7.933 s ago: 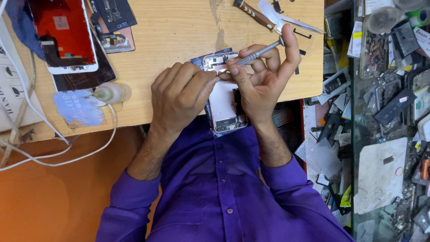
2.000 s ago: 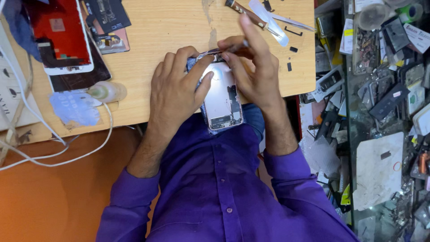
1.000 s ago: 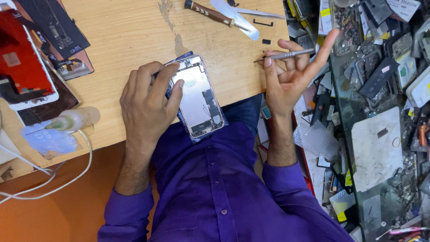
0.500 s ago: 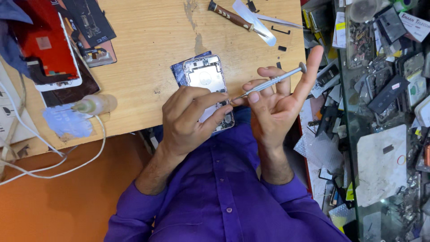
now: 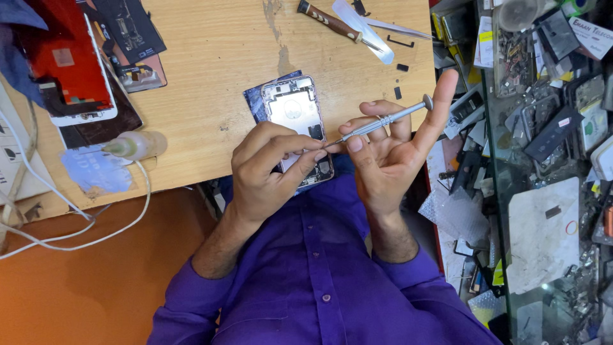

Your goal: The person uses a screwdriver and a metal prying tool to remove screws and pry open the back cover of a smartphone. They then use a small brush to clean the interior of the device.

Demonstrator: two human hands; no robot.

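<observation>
A red phone screen (image 5: 70, 67), a small glue bottle (image 5: 137, 145), white cables (image 5: 76, 233) and a wooden-handled screwdriver (image 5: 332, 22) on the wooden counter (image 5: 211, 57).

a red-backed phone screen (image 5: 70, 67) with a white frame is seen at the table's (image 5: 211, 83) upper left, laid on a dark panel (image 5: 102, 128). a second dark screen panel (image 5: 131, 25) lies just beside it. a white label (image 5: 590, 38) with dark print is seen at the far upper right, among parts.
</observation>
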